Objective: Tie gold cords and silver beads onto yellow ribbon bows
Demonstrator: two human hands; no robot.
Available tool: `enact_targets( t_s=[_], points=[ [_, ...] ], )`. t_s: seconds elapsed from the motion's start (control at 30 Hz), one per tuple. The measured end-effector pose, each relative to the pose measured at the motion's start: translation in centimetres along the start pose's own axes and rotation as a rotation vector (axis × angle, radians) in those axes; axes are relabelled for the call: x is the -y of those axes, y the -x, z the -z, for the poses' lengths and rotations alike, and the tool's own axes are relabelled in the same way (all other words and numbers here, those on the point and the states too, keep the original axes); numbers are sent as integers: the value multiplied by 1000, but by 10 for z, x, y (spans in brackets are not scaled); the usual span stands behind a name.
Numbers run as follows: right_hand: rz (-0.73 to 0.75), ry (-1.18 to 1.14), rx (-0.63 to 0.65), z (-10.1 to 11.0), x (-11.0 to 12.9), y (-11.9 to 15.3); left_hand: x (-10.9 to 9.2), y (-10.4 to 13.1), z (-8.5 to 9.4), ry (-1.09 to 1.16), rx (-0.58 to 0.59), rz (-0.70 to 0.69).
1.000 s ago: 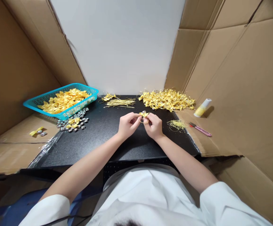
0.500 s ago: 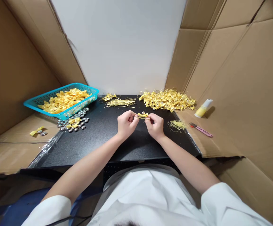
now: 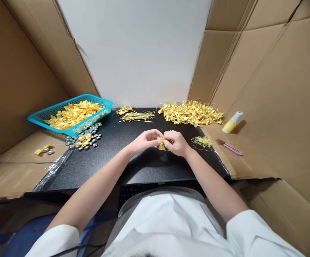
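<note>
And here we are at the black table (image 3: 103, 164), both hands meeting over its middle, and between them, right at the fingertips, is one yellow bow (image 3: 161, 145). The left hand (image 3: 144, 141) pinches it from one side, thumb and fingertips closing on it; the right hand (image 3: 178, 144) is curled tighter, thumb and forefinger gripping the other side, a thin loop of cord (image 3: 172, 146) showing by those fingers. Over on the left, the blue basket (image 3: 34, 117) is loaded with bows, silver beads (image 3: 95, 145) scattered just beside it, a few bows on top. Beyond the hands lie straight cords (image 3: 140, 116), and to their right a big heap (image 3: 192, 113) of corded bows. Far right: tangled scraps (image 3: 203, 141), then pink-handled snips (image 3: 232, 148) and an upright, tilted spool (image 3: 232, 123) on the cardboard (image 3: 243, 166).
</note>
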State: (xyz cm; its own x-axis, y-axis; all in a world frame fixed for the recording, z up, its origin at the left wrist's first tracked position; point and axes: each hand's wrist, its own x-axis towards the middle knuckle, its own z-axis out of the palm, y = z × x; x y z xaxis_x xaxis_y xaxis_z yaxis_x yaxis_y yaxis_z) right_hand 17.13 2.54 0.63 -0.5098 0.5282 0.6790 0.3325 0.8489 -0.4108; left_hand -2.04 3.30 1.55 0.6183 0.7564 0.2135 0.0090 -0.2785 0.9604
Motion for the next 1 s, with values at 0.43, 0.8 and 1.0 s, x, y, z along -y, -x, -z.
enact_targets(
  t_s=[0.43,0.8,1.0],
  points=[
    [-135,133,-326,-10,11,2,12,-9,-7,186,-523,-202],
    [-35,351,-386,-19,9,3,10,-6,-21,57,-475,-280],
    [-85,363,-351,-16,9,3,9,0,-22,-107,-495,-290]
  ],
)
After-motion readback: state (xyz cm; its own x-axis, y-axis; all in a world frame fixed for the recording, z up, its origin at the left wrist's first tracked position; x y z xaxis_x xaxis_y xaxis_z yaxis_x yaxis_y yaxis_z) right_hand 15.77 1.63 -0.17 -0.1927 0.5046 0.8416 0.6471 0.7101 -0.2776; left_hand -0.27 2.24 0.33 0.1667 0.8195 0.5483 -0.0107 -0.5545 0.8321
